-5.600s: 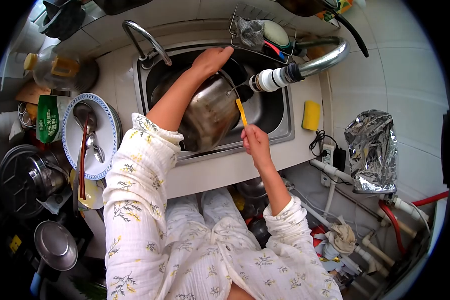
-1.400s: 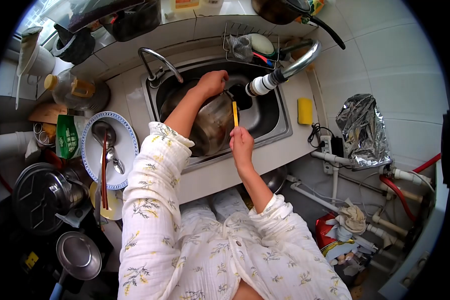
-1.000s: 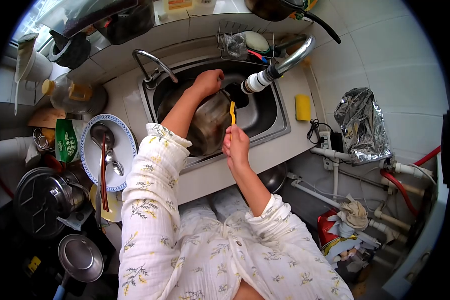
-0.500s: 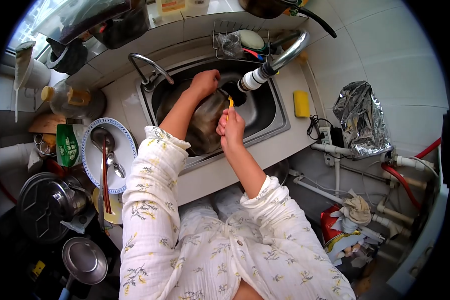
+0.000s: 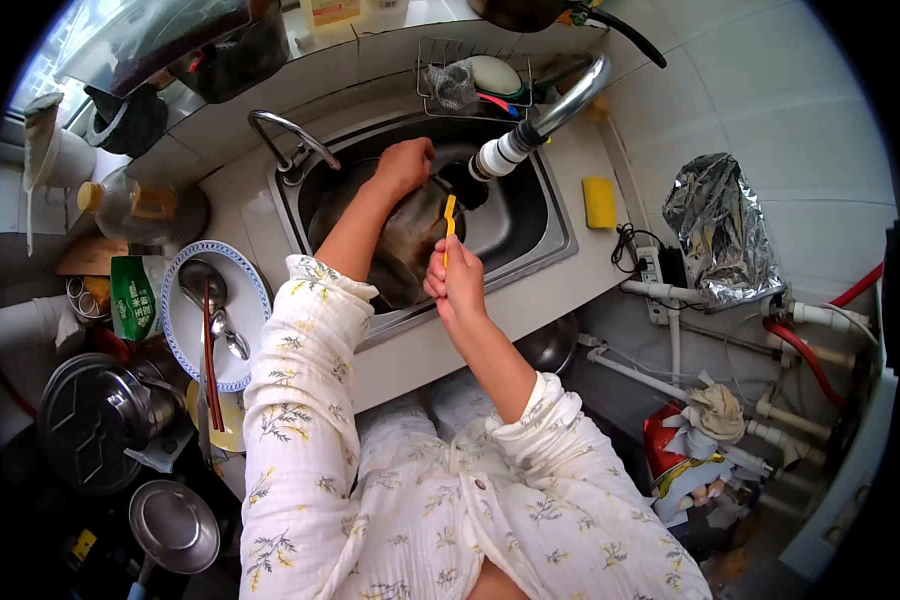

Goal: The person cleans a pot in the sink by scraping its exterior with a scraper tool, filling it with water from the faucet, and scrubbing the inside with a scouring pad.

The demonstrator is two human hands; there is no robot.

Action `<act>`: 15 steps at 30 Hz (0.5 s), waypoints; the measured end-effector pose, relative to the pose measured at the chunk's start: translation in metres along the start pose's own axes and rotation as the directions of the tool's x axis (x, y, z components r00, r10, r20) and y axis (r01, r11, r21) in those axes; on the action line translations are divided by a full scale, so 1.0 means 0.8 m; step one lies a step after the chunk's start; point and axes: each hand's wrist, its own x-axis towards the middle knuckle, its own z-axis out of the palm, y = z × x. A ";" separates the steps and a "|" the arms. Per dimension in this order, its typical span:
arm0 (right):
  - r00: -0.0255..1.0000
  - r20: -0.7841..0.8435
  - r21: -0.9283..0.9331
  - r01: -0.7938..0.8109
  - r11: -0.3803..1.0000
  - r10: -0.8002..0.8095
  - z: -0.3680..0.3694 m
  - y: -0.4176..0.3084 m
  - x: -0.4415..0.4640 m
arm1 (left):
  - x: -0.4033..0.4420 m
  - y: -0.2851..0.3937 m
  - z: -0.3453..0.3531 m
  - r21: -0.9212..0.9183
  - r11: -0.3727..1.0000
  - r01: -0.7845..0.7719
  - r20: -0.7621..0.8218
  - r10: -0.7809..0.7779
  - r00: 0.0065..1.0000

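Observation:
A large metal pot (image 5: pixel 406 245) lies tilted in the left part of the steel sink (image 5: pixel 540 262). My left hand (image 5: pixel 405 165) is closed at the pot's far edge, its fingertips partly hidden. In my right hand (image 5: pixel 457 280) is the handle of a yellow tool (image 5: pixel 450 215), whose tip is at the pot's right side. What kind of tool it is cannot be made out. Just right of the pot, a white and black spray head (image 5: pixel 500 155) hangs from the chrome faucet over the sink.
Left of the sink, a blue-rimmed bowl (image 5: pixel 174 330) holds spoons and chopsticks. A yellow sponge (image 5: pixel 600 203) lies on the right counter, near a foil-covered object (image 5: pixel 722 235). Behind the sink stands a wire rack (image 5: pixel 423 78); a second, thin faucet (image 5: pixel 295 125) rises at the back left.
My right hand has moved left with the yellow tool, along the pot's side. My left hand remains at the pot's far edge. The pot appears turned, and the whole view has shifted somewhat.

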 end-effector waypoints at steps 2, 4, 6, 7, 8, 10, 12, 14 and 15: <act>0.999 -0.008 0.011 0.051 0.999 -0.051 0.001 -0.011 0.042 | 0.003 0.000 -0.002 0.004 1.000 0.007 0.001 -0.007 1.000; 0.998 0.005 0.013 0.061 0.998 -0.062 0.007 -0.017 0.049 | 0.003 -0.002 -0.004 0.010 1.000 0.001 -0.022 -0.001 1.000; 1.000 0.013 0.028 0.027 0.999 -0.027 0.009 -0.017 0.038 | 0.002 -0.001 -0.001 0.009 1.000 -0.008 -0.025 0.008 1.000; 1.000 0.019 0.016 0.015 1.000 -0.016 0.010 -0.016 0.028 | 0.003 0.000 -0.003 0.009 1.000 -0.010 -0.028 0.011 1.000; 1.000 0.024 0.003 -0.002 1.000 0.002 0.008 -0.010 0.015 | 0.000 -0.001 -0.005 0.009 1.000 -0.007 -0.029 0.008 1.000; 0.999 0.038 -0.005 -0.006 1.000 0.006 0.005 -0.008 0.016 | -0.001 -0.006 -0.002 -0.009 1.000 -0.021 -0.023 0.021 1.000; 0.998 0.027 0.002 0.061 0.998 -0.061 0.014 -0.017 0.050 | 0.002 -0.006 -0.004 -0.011 1.000 -0.028 -0.024 0.028 0.999; 0.996 0.000 0.021 0.086 0.996 -0.086 0.024 -0.020 0.060 | -0.001 -0.005 -0.005 -0.009 1.000 -0.014 -0.022 0.014 1.000; 0.998 0.003 0.014 0.063 0.998 -0.063 0.022 -0.017 0.051 | 0.000 -0.004 -0.004 -0.011 1.000 -0.018 -0.020 0.017 1.000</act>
